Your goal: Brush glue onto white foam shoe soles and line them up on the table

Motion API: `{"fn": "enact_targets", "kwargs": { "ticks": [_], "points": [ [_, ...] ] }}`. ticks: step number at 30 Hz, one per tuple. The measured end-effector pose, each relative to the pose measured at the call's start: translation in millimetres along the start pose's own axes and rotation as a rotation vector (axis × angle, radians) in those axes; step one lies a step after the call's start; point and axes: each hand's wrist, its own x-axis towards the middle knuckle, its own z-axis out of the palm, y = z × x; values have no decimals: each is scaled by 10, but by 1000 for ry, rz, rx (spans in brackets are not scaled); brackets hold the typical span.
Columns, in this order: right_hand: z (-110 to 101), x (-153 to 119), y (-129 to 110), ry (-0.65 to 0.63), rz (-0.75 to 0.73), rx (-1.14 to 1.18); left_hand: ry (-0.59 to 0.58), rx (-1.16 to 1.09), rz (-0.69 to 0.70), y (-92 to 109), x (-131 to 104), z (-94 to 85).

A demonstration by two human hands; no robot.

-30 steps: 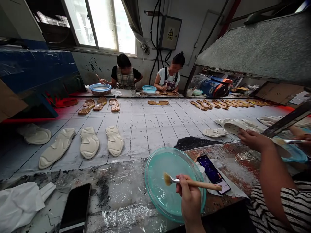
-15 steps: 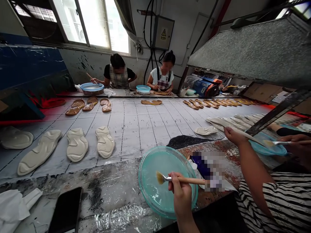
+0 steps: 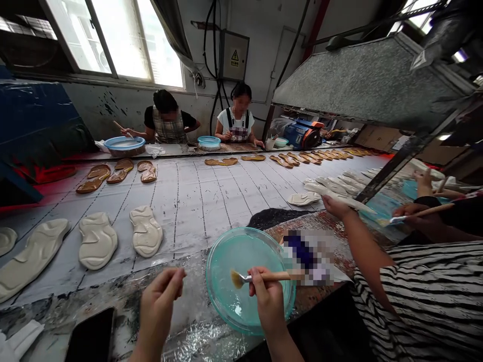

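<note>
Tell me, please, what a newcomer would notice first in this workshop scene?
Probably the teal bowl at the near table edge, where the right hand holds a brush over the liquid. The left hand hovers beside it, holding nothing. Beyond, pale shoe soles lie in a row on the long belt.

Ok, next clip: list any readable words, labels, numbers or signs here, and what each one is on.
Nothing here reads as words or numbers.
Grey electrical box on the far wall: a yellow triangular warning sign with a line of print beneath it, too small to read.
Blurred patch beside the teal basin: unreadable.
</note>
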Motion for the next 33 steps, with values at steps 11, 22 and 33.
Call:
{"fn": "enact_targets", "kwargs": {
  "ticks": [11,22,33],
  "points": [
    [33,-41,-215,-40,56,20,-102,17,-194,-513,207,-89],
    [36,-48,-176,-33,55,-10,-38,-118,-244,-712,247,-101],
    [25,-52,-117,-36,52,-16,-33,-115,-237,-789,245,-150]
  ]
}}
